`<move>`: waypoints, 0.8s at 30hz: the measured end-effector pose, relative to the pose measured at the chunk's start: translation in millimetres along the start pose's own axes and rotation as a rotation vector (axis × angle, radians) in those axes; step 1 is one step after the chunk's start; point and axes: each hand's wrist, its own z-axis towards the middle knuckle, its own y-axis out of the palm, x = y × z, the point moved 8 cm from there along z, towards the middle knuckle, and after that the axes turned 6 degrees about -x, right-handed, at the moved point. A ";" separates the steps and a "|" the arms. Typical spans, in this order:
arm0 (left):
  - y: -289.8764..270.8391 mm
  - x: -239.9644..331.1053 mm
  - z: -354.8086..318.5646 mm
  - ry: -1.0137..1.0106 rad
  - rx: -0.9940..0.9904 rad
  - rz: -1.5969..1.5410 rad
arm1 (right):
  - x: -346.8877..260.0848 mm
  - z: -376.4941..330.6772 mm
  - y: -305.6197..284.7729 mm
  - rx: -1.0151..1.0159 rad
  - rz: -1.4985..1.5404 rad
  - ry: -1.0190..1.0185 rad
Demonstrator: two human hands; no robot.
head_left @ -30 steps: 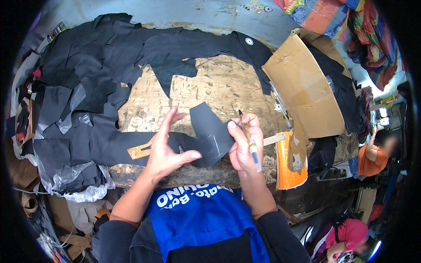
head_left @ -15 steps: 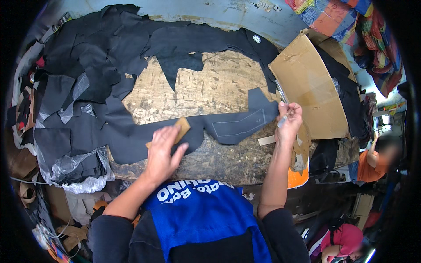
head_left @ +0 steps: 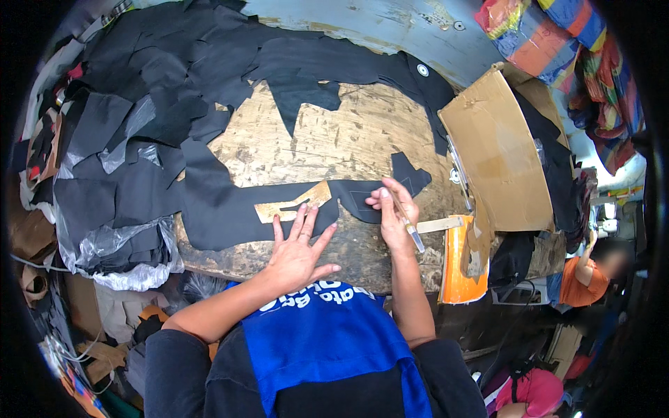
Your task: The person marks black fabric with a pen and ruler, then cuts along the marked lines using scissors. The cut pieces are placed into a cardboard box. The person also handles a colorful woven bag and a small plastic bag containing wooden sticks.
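Observation:
A long piece of black leather-like material (head_left: 216, 216) lies on the worn wooden table (head_left: 313, 146). On it is a tan, bent template (head_left: 268, 211) with a slot cut in it. My left hand (head_left: 296, 252) is open, its spread fingertips resting on the template's near edge. To the right, my right hand (head_left: 397, 217) is closed around a pen (head_left: 417, 239) with a clear barrel, which slants across the fingers. Beneath and beside that hand, a pale drawn outline (head_left: 357, 202) shows on the black material, partly hidden by the fingers.
Black offcuts (head_left: 160, 63) are heaped along the left and far sides. A plastic bag (head_left: 139, 261) of black pieces sits at left. At right stand a cardboard box (head_left: 495, 153) and an orange-and-white item (head_left: 456, 272). A person in orange (head_left: 584, 282) is farther right.
My left hand has moved right, and the template, tilted before, now lies flat. My right hand has come left from beside the cardboard box, with the pen, to the drawn outline.

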 end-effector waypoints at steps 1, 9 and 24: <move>4.4 -2.9 -1.5 -0.026 -0.046 -0.010 | 1.7 -0.7 7.9 -0.034 0.021 0.000; 11.9 -14.6 -16.8 -0.015 -0.086 -0.086 | -16.6 6.0 18.3 -0.033 0.009 -0.120; 12.6 -11.3 -18.6 0.036 -0.181 -0.115 | -17.4 -28.5 188.7 -0.784 -0.196 -0.251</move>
